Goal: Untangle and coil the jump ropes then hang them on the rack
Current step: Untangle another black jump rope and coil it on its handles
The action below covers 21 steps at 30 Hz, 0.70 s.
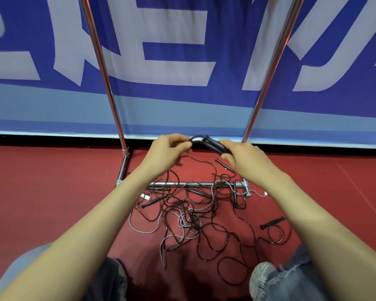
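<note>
Over red floor (52, 181), just before rack (109, 92) base bar, L hand (169, 152) pinches black jump rope (201, 140) at its bend; R hand (245, 159) grips its handles. Other ropes (195, 216) lie tangled on floor, some across base bar.

Both bare forearms reach forward and converge, the hands raised close together. The left hand (169, 152) pinches a rope (196, 140) between thumb and curled fingers. The right hand (246, 158), knuckles up, grips black handles (214, 146) just beside it.
</note>
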### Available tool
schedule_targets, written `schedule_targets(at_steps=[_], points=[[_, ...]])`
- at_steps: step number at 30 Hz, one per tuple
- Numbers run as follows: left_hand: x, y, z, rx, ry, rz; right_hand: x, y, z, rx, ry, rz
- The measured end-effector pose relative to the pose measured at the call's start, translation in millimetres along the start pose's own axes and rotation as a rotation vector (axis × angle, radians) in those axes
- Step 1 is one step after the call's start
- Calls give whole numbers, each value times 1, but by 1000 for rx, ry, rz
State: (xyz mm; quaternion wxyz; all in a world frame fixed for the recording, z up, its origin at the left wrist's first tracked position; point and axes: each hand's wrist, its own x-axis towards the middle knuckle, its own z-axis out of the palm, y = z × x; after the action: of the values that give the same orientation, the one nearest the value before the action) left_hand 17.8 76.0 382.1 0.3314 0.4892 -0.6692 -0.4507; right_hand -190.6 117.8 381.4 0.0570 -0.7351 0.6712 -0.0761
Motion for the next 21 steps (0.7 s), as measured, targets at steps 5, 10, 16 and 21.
schedule_targets(at_steps=[5, 10, 16, 21], points=[[-10, 11, 14, -445, -191, -170, 7, -2, 12, 94, 335, 46], [-15, 9, 26, -452, -149, -175, 14, -17, 21, 719, 407, 120], [-14, 7, 24, -141, -142, 3, 18, -45, 20, 1450, 318, 215], [-23, -3, 37, 240, 65, 194, 24, -50, 17, 1711, 357, 275]])
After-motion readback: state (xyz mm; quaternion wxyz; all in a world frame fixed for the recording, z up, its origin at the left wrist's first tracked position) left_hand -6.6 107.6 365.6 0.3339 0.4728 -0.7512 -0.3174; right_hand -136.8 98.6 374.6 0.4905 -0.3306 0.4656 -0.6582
